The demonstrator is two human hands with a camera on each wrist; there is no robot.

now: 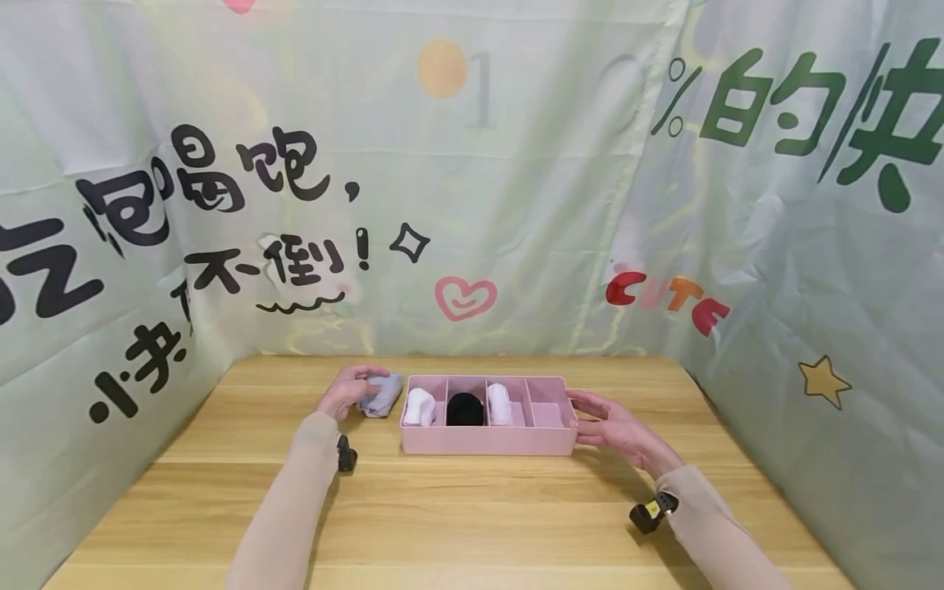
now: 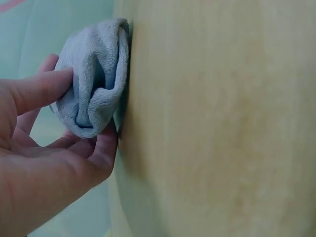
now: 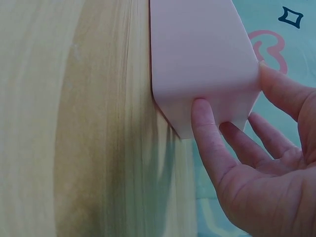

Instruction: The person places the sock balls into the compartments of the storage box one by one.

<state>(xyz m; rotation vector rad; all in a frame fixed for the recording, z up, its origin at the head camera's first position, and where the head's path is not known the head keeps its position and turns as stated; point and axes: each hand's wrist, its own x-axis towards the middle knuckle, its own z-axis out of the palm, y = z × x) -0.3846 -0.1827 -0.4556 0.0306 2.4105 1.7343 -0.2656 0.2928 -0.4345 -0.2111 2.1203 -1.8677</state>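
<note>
My left hand point(image 1: 345, 393) pinches a rolled grey-blue sock point(image 1: 382, 397) on the table, left of a pink divided storage box point(image 1: 487, 442). In the left wrist view, the thumb presses one side of the sock point(image 2: 91, 79), and other fingers lie beneath and behind it. My right hand point(image 1: 623, 433) touches the box's right end with extended fingertips. Up close in the right wrist view, fingers point(image 3: 210, 133) rest against the end wall and near the rim. From left, the compartments hold a white rolled sock point(image 1: 420, 407), a black one point(image 1: 465, 410) and another white one point(image 1: 499, 406); bare floor shows in the rightmost.
The wooden table point(image 1: 472, 516) extends in front of the box and to both sides. Printed fabric point(image 1: 516, 205) hangs behind it and along the left and right. A small black camera is strapped to each wrist.
</note>
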